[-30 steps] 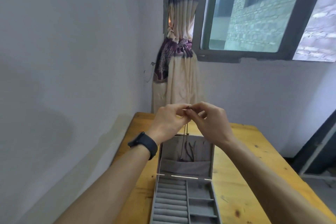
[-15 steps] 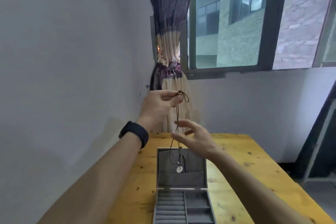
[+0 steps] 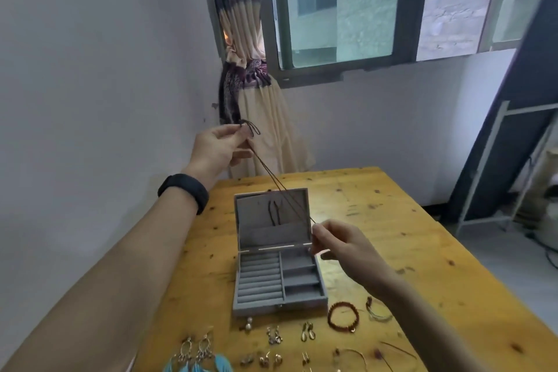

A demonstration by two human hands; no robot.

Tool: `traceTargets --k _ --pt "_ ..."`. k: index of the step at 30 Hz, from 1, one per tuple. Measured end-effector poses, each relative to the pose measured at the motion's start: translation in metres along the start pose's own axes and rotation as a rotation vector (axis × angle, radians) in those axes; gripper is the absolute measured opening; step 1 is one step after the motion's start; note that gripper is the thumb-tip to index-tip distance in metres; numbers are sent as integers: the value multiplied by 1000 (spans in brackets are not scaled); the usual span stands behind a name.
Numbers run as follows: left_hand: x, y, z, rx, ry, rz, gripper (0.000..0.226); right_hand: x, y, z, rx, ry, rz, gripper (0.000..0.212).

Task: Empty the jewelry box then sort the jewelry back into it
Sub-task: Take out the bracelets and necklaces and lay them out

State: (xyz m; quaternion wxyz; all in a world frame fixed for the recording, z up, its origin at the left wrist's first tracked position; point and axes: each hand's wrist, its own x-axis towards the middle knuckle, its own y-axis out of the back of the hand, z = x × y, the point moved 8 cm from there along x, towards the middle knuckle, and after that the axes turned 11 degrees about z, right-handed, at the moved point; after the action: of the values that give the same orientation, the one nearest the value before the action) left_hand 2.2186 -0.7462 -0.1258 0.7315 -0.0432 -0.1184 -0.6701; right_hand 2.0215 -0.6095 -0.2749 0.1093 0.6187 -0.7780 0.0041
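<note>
Left hand: raised above the far left corner of the bench, fingers pinching the knotted end of a brown cord necklace. Black wristband on that wrist.
Right hand: lower, just beside the right edge of the box lid, thumb and fingers pinching the cord's other end.
Cord runs taut on a diagonal between the 2 hands, crossing in front of the lid.
Grey jewelry box: open, mid-bench, lid upright; a second dark cord hangs inside the lid.
Near edge: red bead bracelet, silver bangle, blue feather earrings and several small earrings.
</note>
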Motion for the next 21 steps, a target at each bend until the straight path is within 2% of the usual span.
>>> traceTargets --k 5,13,18,21 --pt "-32 -47 -65 -19 232 -154 11 -50 54 53 15 -110 173 23" --pt "-86 -145 -141 -45 369 -245 18 -117 134 117 -129 -233 417 19" --pt "-98 -212 -179 180 285 -310 17 -151 183 149 -347 -302 505 11" --pt "-94 -256 -195 373 133 -353 16 -160 200 160 -537 -261 517 8"
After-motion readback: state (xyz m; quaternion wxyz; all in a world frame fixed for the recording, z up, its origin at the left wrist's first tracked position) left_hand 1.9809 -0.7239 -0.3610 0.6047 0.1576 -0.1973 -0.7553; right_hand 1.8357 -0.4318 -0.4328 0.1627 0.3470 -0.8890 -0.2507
